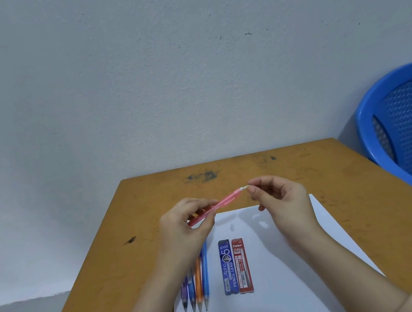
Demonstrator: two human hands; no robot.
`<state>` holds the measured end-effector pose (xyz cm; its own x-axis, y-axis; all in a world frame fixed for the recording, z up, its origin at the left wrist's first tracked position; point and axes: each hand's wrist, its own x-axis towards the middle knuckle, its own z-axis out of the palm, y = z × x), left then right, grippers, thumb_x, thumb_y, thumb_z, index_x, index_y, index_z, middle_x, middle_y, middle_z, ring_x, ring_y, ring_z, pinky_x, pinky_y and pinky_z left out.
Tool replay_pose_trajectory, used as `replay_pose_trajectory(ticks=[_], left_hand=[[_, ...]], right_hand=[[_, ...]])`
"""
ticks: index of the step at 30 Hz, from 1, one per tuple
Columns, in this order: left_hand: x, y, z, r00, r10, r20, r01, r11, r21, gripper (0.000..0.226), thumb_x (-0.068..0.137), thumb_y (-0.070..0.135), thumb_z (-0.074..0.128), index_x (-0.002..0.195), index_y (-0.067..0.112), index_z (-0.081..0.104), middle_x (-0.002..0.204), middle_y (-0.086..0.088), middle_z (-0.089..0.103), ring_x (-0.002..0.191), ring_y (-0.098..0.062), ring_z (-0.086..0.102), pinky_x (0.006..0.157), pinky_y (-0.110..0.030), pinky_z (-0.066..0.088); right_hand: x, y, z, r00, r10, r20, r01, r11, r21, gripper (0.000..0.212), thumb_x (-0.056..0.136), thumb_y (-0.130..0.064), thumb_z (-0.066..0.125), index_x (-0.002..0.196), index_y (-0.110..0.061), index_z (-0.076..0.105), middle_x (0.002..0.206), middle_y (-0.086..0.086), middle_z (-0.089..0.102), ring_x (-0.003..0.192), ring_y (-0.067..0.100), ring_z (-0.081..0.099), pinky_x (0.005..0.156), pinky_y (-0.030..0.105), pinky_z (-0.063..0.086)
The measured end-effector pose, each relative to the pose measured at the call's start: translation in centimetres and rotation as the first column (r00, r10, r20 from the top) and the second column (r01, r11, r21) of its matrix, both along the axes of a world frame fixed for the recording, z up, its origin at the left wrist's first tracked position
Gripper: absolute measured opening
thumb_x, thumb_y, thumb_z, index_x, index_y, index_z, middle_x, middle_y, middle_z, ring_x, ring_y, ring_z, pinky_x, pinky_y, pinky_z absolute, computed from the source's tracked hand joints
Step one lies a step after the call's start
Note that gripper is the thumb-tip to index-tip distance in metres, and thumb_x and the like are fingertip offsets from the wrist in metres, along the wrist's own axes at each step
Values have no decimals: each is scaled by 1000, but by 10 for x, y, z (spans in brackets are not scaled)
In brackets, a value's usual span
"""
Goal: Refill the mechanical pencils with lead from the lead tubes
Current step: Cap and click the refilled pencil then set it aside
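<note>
1. Pink translucent plastic mechanical pencil [222, 202], held in the air above the far edge of the paper, slanting from lower left up to upper right, with a small white end piece [242, 188] at the raised end.
2. Left hand [183, 225] gripping the lower barrel, fingers curled round it. Right hand [282, 198] pinching the small white end piece between thumb and forefinger, remaining fingers loosely curled.
3. Blue flat plastic lead tube [228, 267] lying lengthwise on the paper nearer the camera than the hands, printed in white with "g'soft", "Alpha", a large "0.5", "2B" and "PENCIL LEAD".
4. Red flat plastic lead tube [242, 265] just beside the blue one on its right and parallel to it, printed "Faster" and "2B". Finer print too small to read.
5. Four slim plastic pencils side by side left of the tubes, metal tips toward the camera: purple pencil [184, 292], dark blue pencil [191, 294], orange pencil [198, 281], light blue pencil [205, 269]. Far ends hidden behind the left forearm.
6. Small clear piece [232, 227] on the paper between hands and tubes, too blurred to identify.
7. White paper sheet [283, 277] flat on an ochre wooden table [107, 249], scuffed and marked with dark smudges.
8. Blue perforated plastic basket [405, 114] at the right beside the table. Pale grey wall [135, 73] behind.
</note>
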<state>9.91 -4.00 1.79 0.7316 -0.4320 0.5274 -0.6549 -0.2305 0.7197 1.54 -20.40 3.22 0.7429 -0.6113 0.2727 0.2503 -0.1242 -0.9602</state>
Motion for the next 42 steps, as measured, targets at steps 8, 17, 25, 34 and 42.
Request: replay_pose_trajectory(ticks=[8, 17, 25, 34, 42], left_hand=[[-1, -1, 0, 1000, -17, -2, 17, 1000, 1, 23, 80, 12, 73, 94, 31, 72, 91, 18, 67, 90, -1, 62, 74, -13, 50], [0, 0, -1, 1000, -17, 22, 17, 1000, 3, 24, 80, 12, 73, 94, 30, 72, 90, 18, 67, 89, -2, 62, 72, -13, 49], [1, -1, -3, 999, -32, 31, 32, 999, -17, 19, 79, 13, 74, 94, 25, 74, 90, 14, 69, 88, -4, 63, 71, -12, 48], [1, -1, -4, 999, -30, 38, 33, 998, -60, 23, 79, 7, 73, 93, 26, 74, 88, 13, 68, 86, -6, 64, 72, -16, 51], [2, 0, -4, 999, -28, 21, 29, 998, -52, 21, 79, 9, 74, 92, 25, 74, 89, 15, 68, 87, -5, 64, 73, -14, 50]], right_hand=[[1, -3, -1, 1000, -13, -9, 13, 1000, 3, 14, 82, -10, 71, 79, -24, 72, 73, -7, 69, 67, 8, 55, 60, 18, 45], [1, -3, -1, 1000, -16, -22, 16, 1000, -4, 17, 82, -9, 71, 78, -25, 71, 72, -8, 68, 62, 4, 53, 65, 22, 44], [1, -3, -2, 999, 9, -32, -9, 1000, -8, 16, 83, -8, 70, 79, -24, 71, 74, -2, 69, 63, 8, 53, 55, 18, 45], [-2, -1, 0, 999, -30, -46, 26, 997, -77, 17, 80, -13, 74, 77, -30, 72, 72, -16, 70, 59, -6, 55, 67, 20, 43], [-2, 0, -1, 999, -12, -36, 9, 996, -88, 15, 79, -13, 75, 81, -28, 74, 70, -15, 70, 62, -6, 55, 64, 17, 43]])
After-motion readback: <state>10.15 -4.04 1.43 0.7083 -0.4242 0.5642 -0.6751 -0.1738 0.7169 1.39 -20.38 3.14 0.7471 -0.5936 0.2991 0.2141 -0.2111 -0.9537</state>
